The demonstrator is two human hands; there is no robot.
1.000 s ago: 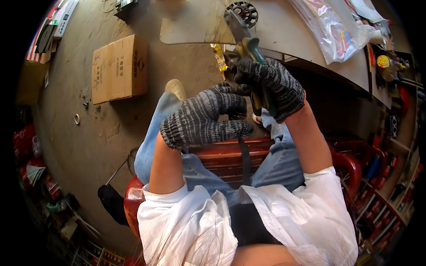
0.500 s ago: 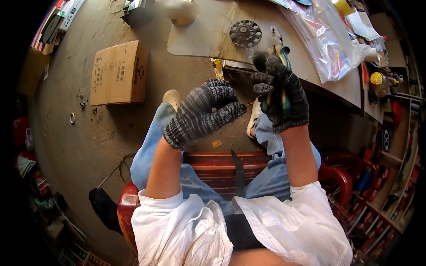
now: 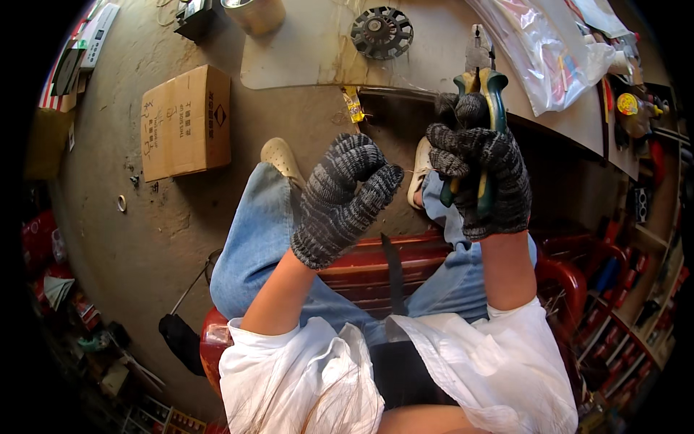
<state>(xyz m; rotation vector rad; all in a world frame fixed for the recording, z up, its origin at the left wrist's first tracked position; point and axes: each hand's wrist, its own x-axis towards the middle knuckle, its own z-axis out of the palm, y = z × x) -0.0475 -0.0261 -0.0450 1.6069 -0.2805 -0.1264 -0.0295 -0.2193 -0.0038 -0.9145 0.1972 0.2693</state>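
Both my hands wear dark grey striped knit gloves. My right hand [image 3: 488,163] is wrapped round a pair of pliers [image 3: 494,94] with green and yellow handles; their metal jaws point away from me, just over the table's edge. To the left, my left hand [image 3: 343,195] is closed, its thumb and fingertips brought together. A faint thin strand seems to show at those fingertips, too fine to name, and whatever they pinch is hidden. The two hands are apart, above my knees.
Ahead stands a pale table [image 3: 303,61] bearing a round black slotted disc [image 3: 382,32], a can [image 3: 253,14] and clear plastic bags [image 3: 553,65]. A cardboard box [image 3: 186,123] sits on the floor at left. Shelves [image 3: 650,289] line the right. Beneath me is a red wooden seat [image 3: 369,275].
My right hand has shifted right with the pliers, whose jaws now show more plainly. The left hand has moved slightly right, its thumb and fingers closer together. The view has shifted a little.
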